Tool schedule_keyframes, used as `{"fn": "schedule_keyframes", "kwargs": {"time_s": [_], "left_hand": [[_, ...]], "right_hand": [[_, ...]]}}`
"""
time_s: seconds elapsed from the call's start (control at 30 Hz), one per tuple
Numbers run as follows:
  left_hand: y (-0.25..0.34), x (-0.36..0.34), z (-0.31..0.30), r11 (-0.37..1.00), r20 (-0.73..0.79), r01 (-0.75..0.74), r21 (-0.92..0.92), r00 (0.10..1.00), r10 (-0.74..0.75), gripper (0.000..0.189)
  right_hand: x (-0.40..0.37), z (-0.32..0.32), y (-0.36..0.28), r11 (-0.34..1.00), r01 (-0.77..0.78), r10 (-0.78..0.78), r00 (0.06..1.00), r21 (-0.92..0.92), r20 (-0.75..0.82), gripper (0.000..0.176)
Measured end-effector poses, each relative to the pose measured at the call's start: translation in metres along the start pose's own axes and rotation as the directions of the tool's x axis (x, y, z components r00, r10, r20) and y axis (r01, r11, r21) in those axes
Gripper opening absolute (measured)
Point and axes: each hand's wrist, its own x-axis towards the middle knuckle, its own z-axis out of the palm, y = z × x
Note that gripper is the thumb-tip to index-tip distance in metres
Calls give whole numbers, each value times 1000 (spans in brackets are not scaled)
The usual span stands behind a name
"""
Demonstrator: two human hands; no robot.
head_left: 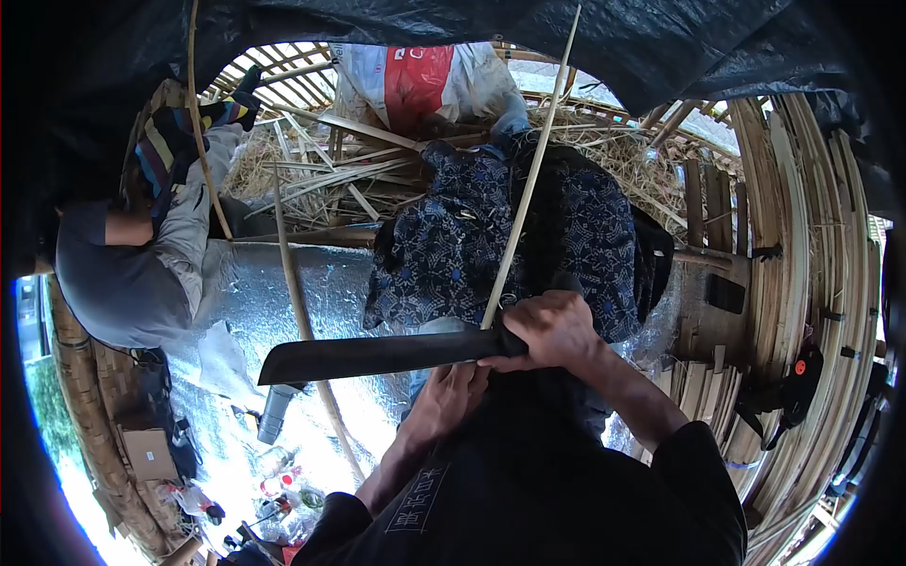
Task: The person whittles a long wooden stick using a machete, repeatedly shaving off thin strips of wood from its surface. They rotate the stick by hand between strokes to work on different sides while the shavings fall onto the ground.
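My right hand [552, 330] is closed round the handle of a machete [377, 357]. Its broad dark blade points left, nearly level, in front of my body. A long pale bamboo strip [530, 189] slants from the top of the view down to the blade near the handle, where the two cross. Just under the blade, my left hand [448, 398] is closed at the strip's lower part; the blade hides some of the fingers and the strip's end. A blue patterned cloth [453, 245] covers my lap, beneath the strip and beyond the machete.
Another person [123, 269] sits at the left. A thin pole [291, 259] stands left of the cloth on shiny foil sheeting [255, 283]. Split bamboo scraps [349, 179] lie ahead, near a white and red sack [420, 80]. Long bamboo slats [793, 208] line the right side.
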Motion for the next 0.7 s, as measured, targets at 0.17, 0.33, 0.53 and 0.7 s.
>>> {"fn": "schedule_keyframes", "kwargs": {"time_s": [0.17, 0.33, 0.53, 0.7], "left_hand": [[33, 3, -9, 914, 36, 359, -186, 933, -359, 58], [33, -4, -9, 846, 167, 429, -316, 903, -396, 56], [14, -29, -30, 769, 234, 358, -529, 933, -274, 56], [16, 6, -28, 437, 504, 526, -730, 846, -175, 52]], "right_hand": [[-6, -6, 37, 995, -92, 92, 995, -23, -27, 62], [-6, -10, 84, 988, 92, -117, 970, -121, -213, 62], [-53, -29, 229, 536, -783, 790, 334, 316, -514, 55], [-72, -43, 162, 360, -439, 925, 52, 823, -376, 52]]}}
